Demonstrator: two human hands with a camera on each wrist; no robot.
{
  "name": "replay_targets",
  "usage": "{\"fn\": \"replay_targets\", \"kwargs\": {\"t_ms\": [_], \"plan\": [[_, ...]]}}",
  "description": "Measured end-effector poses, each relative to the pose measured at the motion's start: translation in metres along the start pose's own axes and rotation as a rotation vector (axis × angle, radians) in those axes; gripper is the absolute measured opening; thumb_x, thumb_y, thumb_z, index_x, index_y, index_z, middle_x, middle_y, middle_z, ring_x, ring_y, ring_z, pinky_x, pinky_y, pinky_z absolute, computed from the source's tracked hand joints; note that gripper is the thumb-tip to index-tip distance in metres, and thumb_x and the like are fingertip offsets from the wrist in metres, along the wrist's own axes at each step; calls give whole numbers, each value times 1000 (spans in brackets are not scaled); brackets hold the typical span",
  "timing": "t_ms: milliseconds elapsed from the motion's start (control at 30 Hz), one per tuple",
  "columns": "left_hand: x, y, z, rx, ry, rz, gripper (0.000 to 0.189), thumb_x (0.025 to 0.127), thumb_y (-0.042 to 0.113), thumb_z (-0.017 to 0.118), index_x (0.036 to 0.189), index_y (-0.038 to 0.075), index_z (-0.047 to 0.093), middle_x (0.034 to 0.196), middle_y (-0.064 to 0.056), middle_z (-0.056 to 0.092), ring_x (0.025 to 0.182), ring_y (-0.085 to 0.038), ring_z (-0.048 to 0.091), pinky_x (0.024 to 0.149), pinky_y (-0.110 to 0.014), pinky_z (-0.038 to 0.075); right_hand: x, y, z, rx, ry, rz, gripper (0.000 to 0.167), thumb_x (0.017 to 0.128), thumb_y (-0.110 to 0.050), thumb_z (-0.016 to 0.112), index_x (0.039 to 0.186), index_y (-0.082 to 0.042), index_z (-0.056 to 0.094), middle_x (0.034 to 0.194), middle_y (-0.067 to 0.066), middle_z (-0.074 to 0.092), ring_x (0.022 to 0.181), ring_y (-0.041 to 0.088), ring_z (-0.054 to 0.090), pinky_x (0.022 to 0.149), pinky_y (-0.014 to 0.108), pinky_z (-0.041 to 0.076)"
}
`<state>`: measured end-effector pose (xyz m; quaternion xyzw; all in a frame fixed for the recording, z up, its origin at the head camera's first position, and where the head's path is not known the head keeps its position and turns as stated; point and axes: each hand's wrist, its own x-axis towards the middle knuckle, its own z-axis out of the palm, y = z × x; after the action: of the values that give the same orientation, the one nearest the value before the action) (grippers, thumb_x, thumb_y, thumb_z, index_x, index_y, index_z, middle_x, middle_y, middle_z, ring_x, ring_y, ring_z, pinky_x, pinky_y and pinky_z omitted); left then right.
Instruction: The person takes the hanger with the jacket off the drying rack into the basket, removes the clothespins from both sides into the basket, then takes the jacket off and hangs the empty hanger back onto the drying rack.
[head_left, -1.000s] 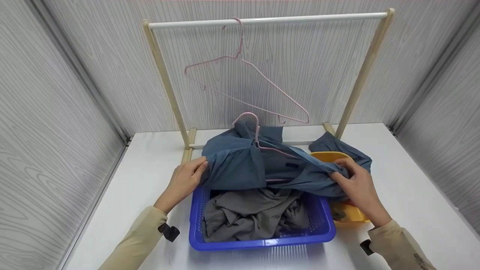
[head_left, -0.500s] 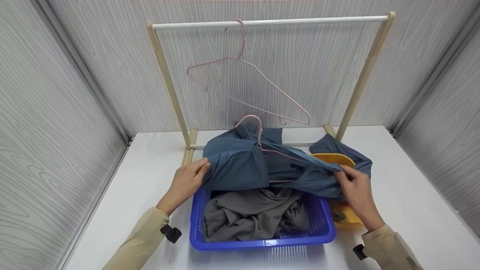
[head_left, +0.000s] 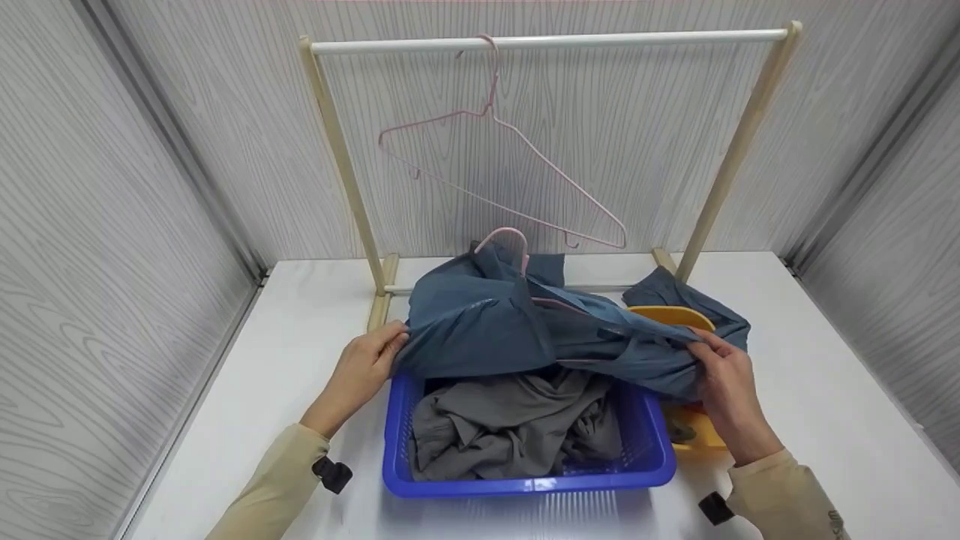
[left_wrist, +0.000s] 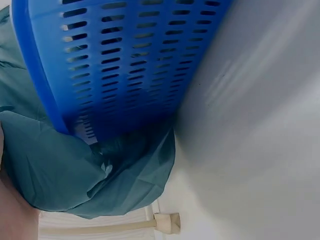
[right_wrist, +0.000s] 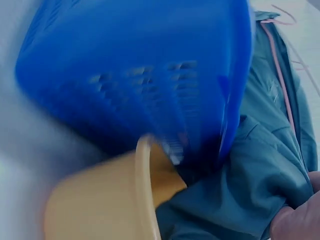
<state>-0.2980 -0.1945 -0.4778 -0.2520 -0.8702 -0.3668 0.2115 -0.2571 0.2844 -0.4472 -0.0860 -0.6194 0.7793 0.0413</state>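
A blue-grey shirt (head_left: 480,330) is spread over the back of the blue basket (head_left: 529,486). Its open front shows part of a pink hanger (head_left: 524,259), whose hook sticks up at the collar. My left hand (head_left: 360,371) pinches the shirt's left side near the basket's back left corner. On the other side, my right hand (head_left: 729,390) grips the front edge between thumb and fingers, beside a yellow container (head_left: 667,315). In the right wrist view, the hanger's arm runs inside the shirt (right_wrist: 265,175). Grey clothing (head_left: 502,427) lies crumpled in the basket.
Behind the basket stands a rack with a white rail (head_left: 637,39) and wooden legs (head_left: 739,150). A second pink hanger (head_left: 555,169), bare, hangs from the rail. Dark blue cloth (head_left: 660,289) drapes behind the yellow container. Patterned walls (head_left: 142,225) enclose the white table (head_left: 300,300).
Both hands have drawn slightly apart, stretching the shirt tauter. Its left front has shifted over the hanger, so less of the hanger shows in the opening.
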Motion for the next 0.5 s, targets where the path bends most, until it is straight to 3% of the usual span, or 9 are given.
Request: {"fn": "replay_targets", "kwargs": {"t_ms": [133, 300, 400, 500], "plan": [[-1, -3, 2, 13, 33, 34, 10, 100, 12, 57, 100, 10, 67, 86, 0, 63, 74, -16, 57, 70, -40, 49, -1, -2, 0, 267, -61, 88, 26, 103, -6, 47, 99, -9, 73, 117, 0, 56, 112, 10, 50, 96, 21, 43], [-2, -6, 4, 20, 74, 60, 8, 98, 8, 60, 101, 8, 68, 93, -3, 68, 80, -18, 64, 73, -41, 52, 2, -3, -10, 614, -197, 226, 28, 104, 0, 42, 112, 1, 68, 126, 5, 56, 119, 15, 54, 110, 30, 31], [-1, -6, 4, 20, 73, 51, 9, 99, 9, 59, 102, 9, 68, 94, -3, 69, 81, -19, 65, 73, -42, 52, 5, -1, -17, 766, -263, 326, 28, 105, -2, 39, 118, 3, 63, 130, 12, 52, 120, 23, 56, 112, 36, 24], [2, -6, 4, 21, 65, 39, 9, 100, 12, 58, 101, 10, 67, 91, -2, 68, 79, -19, 63, 72, -42, 51, 10, 1, -21, 847, -275, 383, 27, 106, -2, 37, 118, 4, 60, 128, 16, 52, 118, 28, 58, 111, 37, 26]]}}
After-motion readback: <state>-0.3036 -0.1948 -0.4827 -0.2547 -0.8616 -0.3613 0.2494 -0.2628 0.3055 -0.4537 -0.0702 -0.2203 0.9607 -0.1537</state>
